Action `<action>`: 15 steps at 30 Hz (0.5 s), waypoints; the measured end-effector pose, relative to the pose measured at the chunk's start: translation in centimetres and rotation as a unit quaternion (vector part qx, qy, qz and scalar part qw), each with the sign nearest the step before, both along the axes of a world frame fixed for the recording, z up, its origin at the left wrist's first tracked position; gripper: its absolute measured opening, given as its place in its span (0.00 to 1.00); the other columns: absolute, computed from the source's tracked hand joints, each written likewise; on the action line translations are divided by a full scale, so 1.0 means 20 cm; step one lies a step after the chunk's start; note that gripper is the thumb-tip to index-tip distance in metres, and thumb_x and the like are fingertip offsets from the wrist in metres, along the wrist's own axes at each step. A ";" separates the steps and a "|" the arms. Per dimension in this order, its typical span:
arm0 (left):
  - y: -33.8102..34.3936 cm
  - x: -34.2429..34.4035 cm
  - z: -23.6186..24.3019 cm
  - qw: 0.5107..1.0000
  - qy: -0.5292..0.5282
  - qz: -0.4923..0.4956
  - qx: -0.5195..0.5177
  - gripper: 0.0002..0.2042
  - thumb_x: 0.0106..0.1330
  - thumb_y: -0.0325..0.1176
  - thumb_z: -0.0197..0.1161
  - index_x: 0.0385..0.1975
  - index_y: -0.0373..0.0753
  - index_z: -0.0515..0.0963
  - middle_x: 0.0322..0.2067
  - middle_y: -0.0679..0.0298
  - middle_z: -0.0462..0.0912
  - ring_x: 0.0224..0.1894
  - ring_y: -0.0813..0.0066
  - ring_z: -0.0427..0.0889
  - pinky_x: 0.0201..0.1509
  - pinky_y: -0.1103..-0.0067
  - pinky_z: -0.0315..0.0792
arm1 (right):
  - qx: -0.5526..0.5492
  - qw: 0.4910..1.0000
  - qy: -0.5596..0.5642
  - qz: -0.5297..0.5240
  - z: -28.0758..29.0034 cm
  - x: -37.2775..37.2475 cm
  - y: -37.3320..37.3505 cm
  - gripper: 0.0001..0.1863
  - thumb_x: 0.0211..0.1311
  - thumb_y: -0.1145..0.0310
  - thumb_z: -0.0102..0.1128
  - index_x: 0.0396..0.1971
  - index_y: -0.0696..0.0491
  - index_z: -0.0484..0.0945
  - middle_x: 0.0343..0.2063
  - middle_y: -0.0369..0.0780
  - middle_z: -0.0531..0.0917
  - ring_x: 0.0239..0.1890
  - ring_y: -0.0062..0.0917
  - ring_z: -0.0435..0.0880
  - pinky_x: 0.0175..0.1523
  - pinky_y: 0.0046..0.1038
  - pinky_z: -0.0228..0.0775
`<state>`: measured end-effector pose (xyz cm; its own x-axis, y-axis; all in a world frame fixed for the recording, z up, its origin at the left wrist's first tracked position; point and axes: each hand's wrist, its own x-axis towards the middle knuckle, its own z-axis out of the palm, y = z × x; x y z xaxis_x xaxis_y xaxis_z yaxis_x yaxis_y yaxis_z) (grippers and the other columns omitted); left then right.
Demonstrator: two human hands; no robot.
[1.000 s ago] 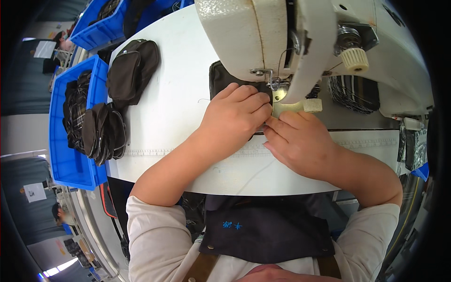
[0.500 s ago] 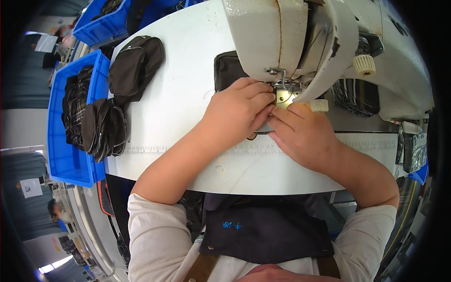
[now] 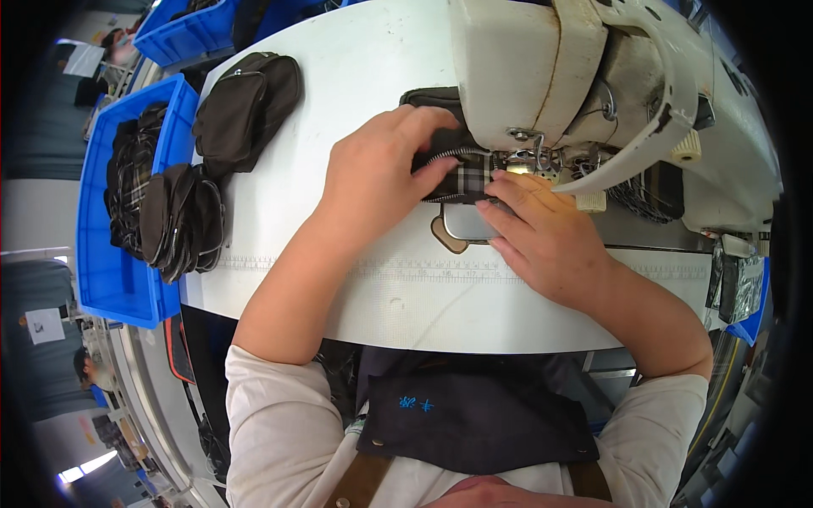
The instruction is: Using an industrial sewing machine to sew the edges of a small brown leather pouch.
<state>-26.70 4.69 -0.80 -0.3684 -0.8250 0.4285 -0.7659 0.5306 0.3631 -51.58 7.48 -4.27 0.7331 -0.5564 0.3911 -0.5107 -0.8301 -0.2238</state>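
Note:
A dark brown zippered pouch (image 3: pixel 470 179) with a plaid lining lies under the sewing machine's head (image 3: pixel 517 76), at the presser foot (image 3: pixel 535 157). Its zipper edges are spread apart and the plaid shows between them. My left hand (image 3: pixel 377 165) grips the pouch from the left, thumb on the near zipper edge and fingers over the far side. Close to the needle area, my right hand (image 3: pixel 546 241) holds the near right edge of the pouch with its fingertips. The needle tip is too small to make out.
Brown pouches (image 3: pixel 246 110) lie at the left of the white table (image 3: pixel 339 76). A blue bin (image 3: pixel 127 296) beside them holds plaid and dark pieces. A stack of dark pieces (image 3: pixel 656 190) sits right of the needle, and a ruler strip (image 3: pixel 381 269) runs along the near side.
My left hand has moved left and up, away from the needle, and its fingers have spread. The pouch's zipper and plaid lining now show. My right hand stays near the presser foot.

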 end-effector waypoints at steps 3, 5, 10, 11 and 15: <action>-0.02 0.00 0.02 0.982 -0.015 0.112 0.151 0.15 0.61 0.31 0.74 0.47 0.46 0.82 0.30 0.65 0.81 0.33 0.68 0.82 0.36 0.73 0.76 | 0.011 1.000 0.007 0.000 0.01 0.00 0.00 0.22 0.56 0.67 0.74 0.51 0.55 0.83 0.57 0.38 0.78 0.61 0.29 0.80 0.42 0.30 0.82; -0.04 0.01 -0.02 0.981 0.021 0.130 0.143 0.16 0.60 0.32 0.75 0.47 0.46 0.82 0.27 0.65 0.80 0.32 0.69 0.81 0.35 0.72 0.75 | 0.014 1.000 0.013 0.004 0.02 0.01 0.00 0.22 0.56 0.67 0.74 0.52 0.55 0.83 0.56 0.38 0.78 0.61 0.29 0.80 0.42 0.29 0.82; 0.02 0.04 0.06 0.988 -0.028 0.038 0.148 0.20 0.60 0.30 0.74 0.53 0.48 0.81 0.27 0.65 0.81 0.31 0.68 0.80 0.36 0.71 0.75 | 0.016 1.000 0.006 -0.003 0.02 -0.01 0.01 0.22 0.57 0.67 0.73 0.52 0.55 0.83 0.55 0.37 0.79 0.60 0.27 0.80 0.41 0.29 0.81; 0.03 0.06 0.07 0.986 -0.032 -0.030 0.162 0.22 0.60 0.29 0.73 0.55 0.48 0.80 0.27 0.65 0.82 0.30 0.67 0.80 0.36 0.71 0.75 | 0.016 1.000 0.006 -0.006 0.01 -0.02 0.01 0.22 0.57 0.67 0.73 0.52 0.55 0.83 0.55 0.37 0.79 0.60 0.27 0.80 0.41 0.29 0.81; 0.00 0.10 0.05 0.951 0.185 -0.034 0.246 0.22 0.62 0.28 0.73 0.56 0.45 0.80 0.29 0.65 0.82 0.31 0.65 0.81 0.40 0.69 0.76 | 0.012 1.000 0.004 0.002 0.01 -0.01 0.00 0.21 0.57 0.67 0.73 0.51 0.54 0.83 0.55 0.36 0.80 0.60 0.27 0.80 0.42 0.28 0.81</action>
<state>-24.80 4.63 0.27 -0.3276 -0.9386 0.1083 -0.5072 0.2714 0.8180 -51.78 7.46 -4.07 0.7381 -0.5628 0.3721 -0.5093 -0.8265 -0.2400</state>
